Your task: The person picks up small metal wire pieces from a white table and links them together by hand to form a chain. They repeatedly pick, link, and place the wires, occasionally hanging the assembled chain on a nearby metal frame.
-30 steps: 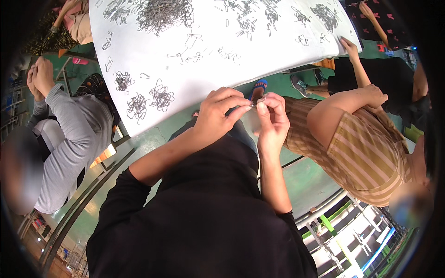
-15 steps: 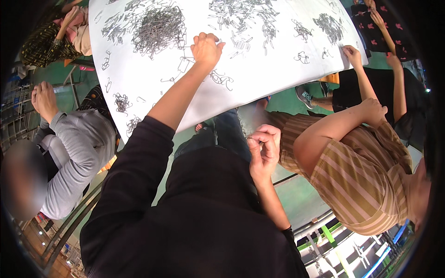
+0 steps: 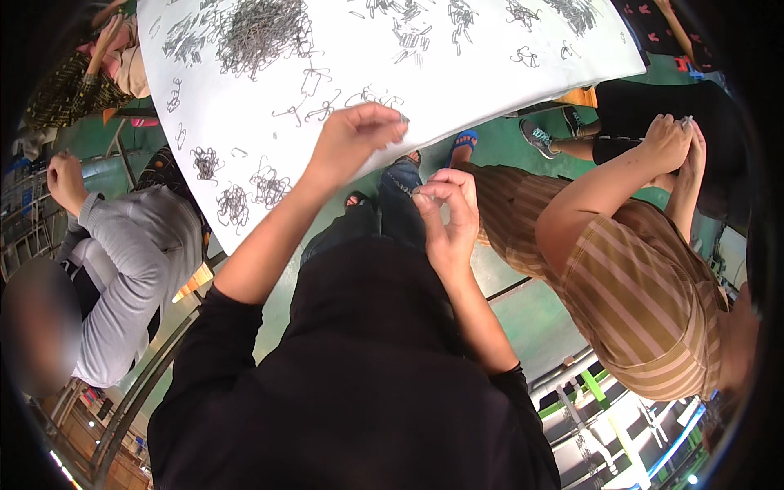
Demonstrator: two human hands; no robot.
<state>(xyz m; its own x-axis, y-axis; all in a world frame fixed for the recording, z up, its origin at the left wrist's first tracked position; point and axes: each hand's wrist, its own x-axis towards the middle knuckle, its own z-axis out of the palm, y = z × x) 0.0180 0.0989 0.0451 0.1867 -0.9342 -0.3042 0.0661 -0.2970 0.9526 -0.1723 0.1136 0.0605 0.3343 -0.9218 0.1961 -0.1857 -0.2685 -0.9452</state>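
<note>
My left hand (image 3: 351, 143) is held over the near edge of the white table (image 3: 457, 114), fingers pressed together on a small grey metal piece (image 3: 403, 120) at their tips. My right hand (image 3: 451, 220) is raised in front of my body, off the table edge, thumb and forefinger pinched. Something small and dark seems to sit in that pinch, too small to name. Loose bent wire hooks (image 3: 371, 96) lie just beyond my left hand. Farther off are a large tangled heap of bent wire pieces (image 3: 265, 33) and scattered short, narrow metal pieces (image 3: 412, 37).
Small wire clusters (image 3: 233, 204) lie at the table's near left corner. A person in a grey sleeve (image 3: 135, 253) sits at my left. At my right is a person in a striped top (image 3: 629, 318), hands together (image 3: 674, 143). Other people are along the far sides.
My left hand has drawn back from the wire pieces toward the near edge, now with a small metal piece. My right hand has risen slightly. The right neighbour's hand has left the table.
</note>
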